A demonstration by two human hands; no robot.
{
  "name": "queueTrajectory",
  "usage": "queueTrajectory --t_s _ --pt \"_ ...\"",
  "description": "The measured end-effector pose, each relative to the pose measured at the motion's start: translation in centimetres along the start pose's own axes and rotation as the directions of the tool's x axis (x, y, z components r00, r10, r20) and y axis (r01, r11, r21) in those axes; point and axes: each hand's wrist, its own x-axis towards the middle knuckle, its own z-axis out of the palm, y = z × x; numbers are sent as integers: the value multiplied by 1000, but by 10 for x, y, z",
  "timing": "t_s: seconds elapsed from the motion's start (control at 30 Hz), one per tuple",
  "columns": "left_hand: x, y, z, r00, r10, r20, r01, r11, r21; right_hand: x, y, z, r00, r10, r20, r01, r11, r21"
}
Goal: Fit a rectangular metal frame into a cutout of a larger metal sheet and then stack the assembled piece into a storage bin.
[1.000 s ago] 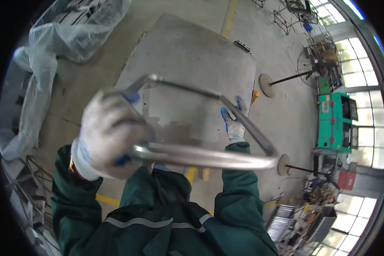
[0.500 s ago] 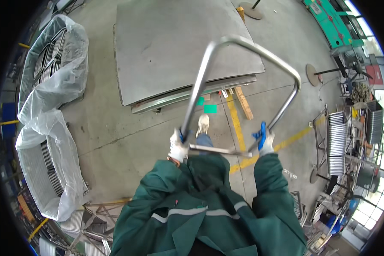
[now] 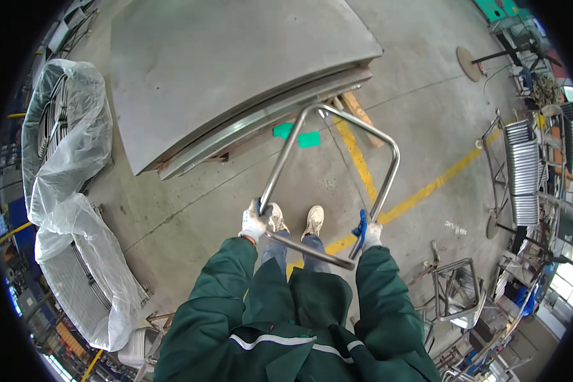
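Tube frame (image 3: 330,181) betw. both hands' fingers (image 3: 254,223)

A grey concrete floor (image 3: 191,210) carries yellow painted lines (image 3: 426,188). Large steel sheets (image 3: 229,70) lie stacked on it. Plastic-wrapped wire racks (image 3: 63,191) stand left; metal frames (image 3: 455,290) crowd the right.

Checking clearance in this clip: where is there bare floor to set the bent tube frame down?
Bare concrete lies between the steel sheets and the feet, and right of the yellow line. It is crowded lower right by metal frames and left by wrapped racks. Both hands, left hand and right hand, grip the tube frame.
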Motion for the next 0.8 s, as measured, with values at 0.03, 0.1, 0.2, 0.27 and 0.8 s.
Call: queueTrajectory --t_s 0.03,0.1,0.2,0.27,0.8 --pt "11 -7 0 995 90 -50 -89 996 26 2 -1 13 1000 3 18 -3 1000 12" --pt "33 -21 -9 982 167 -89 -161 985 66 -1 0 43 999 23 48 -26 997 75" --pt "61 -25 -31 975 -107 -196 41 950 -311 -5 -8 91 994 84 73 -89 994 63" --pt "81 -19 -54 962 -197 -190 96 894 -438 -7 -18 128 986 93 138 -106 990 89" --pt "131 -33 -108 977 -177 -117 -27 443 -896 6 -36 262 965 194 175 -211 974 84"
